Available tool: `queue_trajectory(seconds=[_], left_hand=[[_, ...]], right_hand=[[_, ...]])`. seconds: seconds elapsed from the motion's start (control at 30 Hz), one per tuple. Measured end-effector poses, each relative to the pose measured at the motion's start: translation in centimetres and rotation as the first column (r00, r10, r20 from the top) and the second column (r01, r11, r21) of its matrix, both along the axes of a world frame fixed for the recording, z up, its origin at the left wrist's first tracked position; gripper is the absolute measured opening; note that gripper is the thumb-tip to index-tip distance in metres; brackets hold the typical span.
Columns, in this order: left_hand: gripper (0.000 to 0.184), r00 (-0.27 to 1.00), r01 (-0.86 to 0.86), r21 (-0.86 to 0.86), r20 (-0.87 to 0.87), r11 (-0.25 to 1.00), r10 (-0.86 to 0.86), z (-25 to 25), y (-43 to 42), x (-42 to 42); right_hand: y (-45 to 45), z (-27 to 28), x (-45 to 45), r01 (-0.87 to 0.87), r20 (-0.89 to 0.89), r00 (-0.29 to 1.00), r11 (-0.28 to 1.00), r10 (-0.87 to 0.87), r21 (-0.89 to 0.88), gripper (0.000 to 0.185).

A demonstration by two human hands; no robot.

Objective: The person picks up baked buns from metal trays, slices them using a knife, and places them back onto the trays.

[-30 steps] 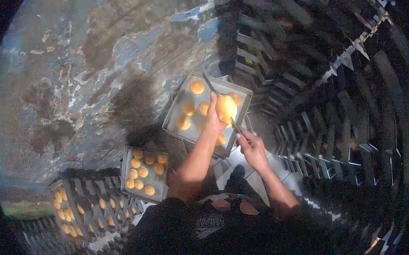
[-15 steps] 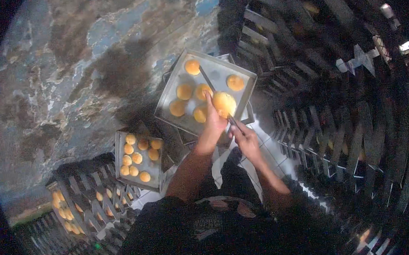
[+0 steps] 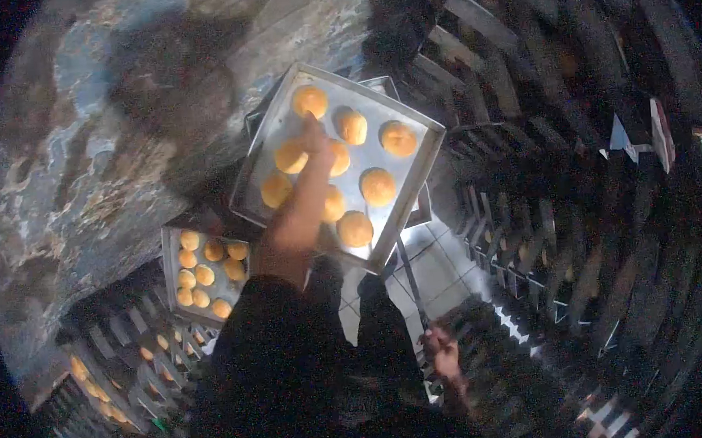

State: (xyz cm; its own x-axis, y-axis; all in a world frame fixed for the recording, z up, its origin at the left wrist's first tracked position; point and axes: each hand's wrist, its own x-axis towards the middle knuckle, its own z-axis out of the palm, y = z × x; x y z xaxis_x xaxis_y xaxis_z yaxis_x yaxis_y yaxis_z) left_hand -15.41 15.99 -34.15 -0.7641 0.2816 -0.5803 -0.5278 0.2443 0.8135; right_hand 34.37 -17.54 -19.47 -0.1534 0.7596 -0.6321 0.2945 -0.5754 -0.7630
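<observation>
Several round golden buns lie on a metal tray (image 3: pixel 425 150) in front of me. My left hand (image 3: pixel 318 138) is over the tray, just below the bun (image 3: pixel 309 101) nearest its top corner; its fingers are blurred, and whether they touch that bun is unclear. Low on the right, away from the tray, my right hand (image 3: pixel 442 353) is closed round the handle of a long knife (image 3: pixel 411 280), whose blade points up toward the tray's lower corner.
A smaller-looking tray (image 3: pixel 168 268) of buns sits at the lower left. Dark slatted racks (image 3: pixel 524 247) fill the right side, and more racks with buns stand at the lower left. A stained, peeling surface (image 3: pixel 146 87) spans the upper left. Pale tiles (image 3: pixel 440 274) show below.
The bun my left hand held has been let go, and that hand has moved up and left across the tray. My right hand has drawn down with the knife, away from the buns.
</observation>
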Motion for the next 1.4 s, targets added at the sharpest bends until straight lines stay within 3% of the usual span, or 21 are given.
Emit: queue_trajectory(seconds=[0.07,0.13,0.17,0.2,0.27,0.33,0.4,0.47,0.5,0.6,0.7,0.8,0.83,0.87,0.9,0.97,1.1,1.13,1.17,1.23,1.4], left_hand=[[0.068,0.966,0.042,-0.156,-0.247,0.987,-0.080,-0.9,0.8,-2.4],[0.073,0.894,0.095,-0.255,-0.403,0.962,-0.195,-3.8,1.7,-5.8],[0.076,0.850,0.115,-0.310,-0.460,0.944,-0.255,-6.4,2.5,-7.6],[0.076,0.851,0.122,-0.309,-0.457,0.943,-0.259,-8.0,3.2,-8.5],[0.084,0.774,0.128,-0.469,-0.504,0.874,-0.384,-10.0,4.4,-9.5],[0.085,0.760,0.165,-0.460,-0.505,0.872,-0.410,-9.9,4.9,-9.2],[0.085,0.741,0.200,-0.450,-0.512,0.871,-0.434,-7.2,4.9,-8.1],[0.085,0.685,0.440,-0.495,-0.354,0.749,-0.637,-2.1,3.5,-6.0],[0.085,0.683,0.438,-0.482,-0.371,0.759,-0.630,-1.2,2.8,-5.5],[0.084,0.716,0.537,-0.236,-0.380,0.810,-0.585,-0.6,0.9,-4.0],[0.078,0.905,0.393,0.281,0.052,0.876,-0.423,0.1,-1.8,-4.2],[0.066,0.824,0.164,0.724,0.272,0.670,-0.497,8.7,-6.3,-3.3],[0.066,0.838,0.178,0.729,0.239,0.661,-0.490,13.0,-7.8,-2.3],[0.061,0.831,-0.010,0.752,0.373,0.659,-0.412,17.4,-8.9,-1.0],[0.059,0.793,-0.200,0.746,0.504,0.636,-0.342,20.7,-9.7,-0.1],[0.055,0.808,-0.238,0.776,0.492,0.584,-0.324,23.3,-11.0,0.9],[0.053,0.841,-0.276,0.793,0.473,0.543,-0.264,27.7,-13.1,2.9],[0.056,0.798,-0.261,0.897,0.408,0.355,-0.443,28.6,-13.8,3.4],[0.056,0.807,-0.249,0.906,0.390,0.343,-0.443,30.1,-14.2,4.0],[0.060,0.773,-0.343,0.805,0.535,0.485,-0.341,32.3,-14.7,5.3],[0.067,0.742,-0.349,0.807,0.548,0.477,-0.385,34.3,-16.3,6.6]], right_hand=[[-3.4,-3.8,2.5,-0.086,0.094,0.993,0.984,0.072,0.157,0.027],[-6.0,-6.1,2.7,0.187,0.002,0.982,0.980,-0.188,-0.070,0.023],[-7.2,-7.2,2.7,0.330,-0.016,0.941,0.928,-0.337,-0.173,0.022],[-6.3,-5.2,1.9,0.448,-0.088,0.841,0.779,-0.534,-0.439,0.019],[-3.1,-1.4,-2.2,0.261,0.018,0.960,0.874,-0.278,-0.410,0.019],[-7.3,-6.4,1.9,0.195,-0.004,0.979,0.937,-0.205,-0.289,0.025],[-3.6,-2.9,-2.0,0.182,0.021,0.983,0.952,-0.183,-0.244,0.028],[0.3,1.1,-6.1,0.169,0.022,0.985,0.960,-0.169,-0.224,0.030],[1.6,2.9,-7.7,0.156,0.016,0.988,0.966,-0.156,-0.204,0.031],[4.9,6.3,-10.8,0.073,0.028,0.997,0.992,-0.070,-0.101,0.027],[8.0,9.7,-13.2,0.037,-0.084,0.996,0.998,-0.041,-0.049,0.027],[10.2,14.7,-16.1,-0.020,-0.130,0.991,0.994,0.034,0.107,0.028],[10.3,16.1,-16.8,0.011,-0.180,0.984,0.994,0.008,0.107,0.028],[10.3,17.5,-17.6,0.037,-0.250,0.968,0.990,-0.001,0.140,0.031],[10.8,18.6,-17.1,-0.106,-0.251,0.960,0.991,0.124,0.084,0.038],[10.4,20.3,-18.2,-0.119,-0.244,0.952,0.957,0.186,0.263,0.039],[9.1,23.8,-18.0,-0.160,-0.284,0.929,0.948,0.240,0.277,0.045],[8.9,23.8,-17.5,-0.192,-0.228,0.931,0.913,0.286,0.361,0.045],[8.8,23.8,-17.0,-0.221,-0.167,0.932,0.870,0.322,0.440,0.045],[8.4,23.4,-15.8,-0.251,-0.127,0.925,0.825,0.359,0.506,0.044],[7.3,22.3,-13.8,-0.201,-0.141,0.920,0.747,0.366,0.634,0.045]])
